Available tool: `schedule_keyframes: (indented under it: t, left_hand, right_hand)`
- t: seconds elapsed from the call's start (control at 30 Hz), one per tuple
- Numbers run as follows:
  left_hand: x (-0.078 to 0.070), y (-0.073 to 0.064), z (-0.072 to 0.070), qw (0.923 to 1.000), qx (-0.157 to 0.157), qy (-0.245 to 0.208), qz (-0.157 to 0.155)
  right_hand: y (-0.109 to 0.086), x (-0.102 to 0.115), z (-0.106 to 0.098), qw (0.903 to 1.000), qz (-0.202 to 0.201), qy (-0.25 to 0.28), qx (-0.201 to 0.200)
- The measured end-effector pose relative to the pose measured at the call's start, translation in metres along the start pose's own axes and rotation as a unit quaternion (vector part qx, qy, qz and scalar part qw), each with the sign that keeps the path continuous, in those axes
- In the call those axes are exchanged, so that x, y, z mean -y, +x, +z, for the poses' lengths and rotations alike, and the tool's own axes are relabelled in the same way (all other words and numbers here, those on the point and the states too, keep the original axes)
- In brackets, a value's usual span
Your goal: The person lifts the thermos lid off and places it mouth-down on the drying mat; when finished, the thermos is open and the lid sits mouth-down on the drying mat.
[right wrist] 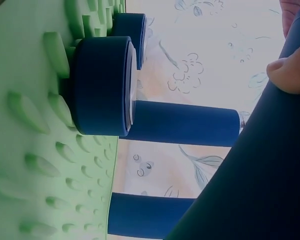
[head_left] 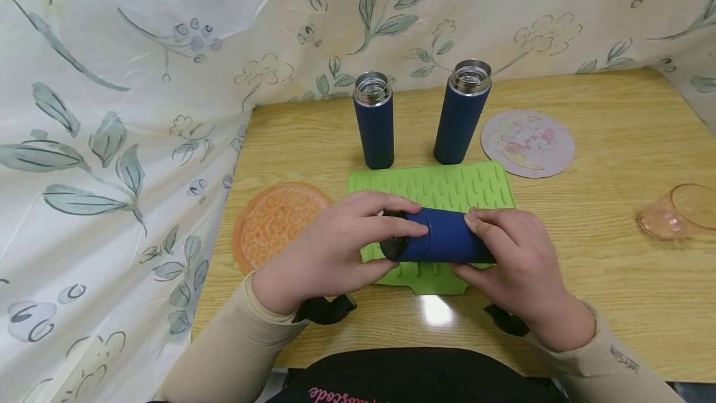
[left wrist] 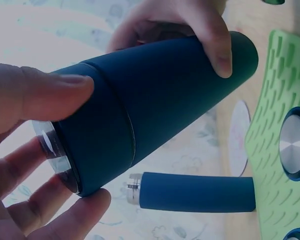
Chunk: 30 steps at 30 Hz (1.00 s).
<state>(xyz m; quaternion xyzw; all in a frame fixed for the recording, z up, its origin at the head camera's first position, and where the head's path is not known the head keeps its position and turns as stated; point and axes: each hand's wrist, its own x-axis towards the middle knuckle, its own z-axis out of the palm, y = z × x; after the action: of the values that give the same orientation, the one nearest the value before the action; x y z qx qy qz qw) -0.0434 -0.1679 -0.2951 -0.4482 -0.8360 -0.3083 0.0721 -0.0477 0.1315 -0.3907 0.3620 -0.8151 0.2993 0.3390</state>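
A dark blue vacuum flask lies sideways between both hands, over the green mat. My left hand grips its lid, thumb on one side and fingers on the other. A thin seam separates the lid from the body, with a shiny rim at the lid's outer end. The right hand holds the flask's body close to its base. In the right wrist view, one blue lid with a silver top stands on the mat's ridges, and a second lid is behind it.
Two lidless blue flasks, one left and one right, stand upright behind the mat. An orange round mat lies left, a pale pink one at back right. Far right is an orange-tinted glass.
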Motion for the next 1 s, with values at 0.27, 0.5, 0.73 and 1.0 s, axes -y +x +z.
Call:
schedule_keyframes:
  t: [0.27,0.5,0.73,1.0]
  left_hand:
    - [-0.0005,0.0004,0.001,0.9993,-0.014,-0.019,-0.027]
    - [-0.0021,0.0016,0.0022,0.9969,-0.029,-0.041,-0.061]
    - [-0.0058,0.0022,0.0054,0.9787,-0.048,-0.083,-0.181]
    - [-0.0077,0.0023,0.0057,0.9656,-0.011,-0.034,-0.258]
  right_hand:
    - [-0.0005,0.0012,0.001,1.0,-0.002,0.007,-0.004]
    - [-0.0008,0.002,0.0033,0.9998,-0.005,0.014,-0.011]
    - [0.0026,0.0054,0.0035,0.9997,-0.017,0.006,-0.019]
    - [0.0051,0.0032,0.0035,0.9996,-0.023,-0.003,-0.012]
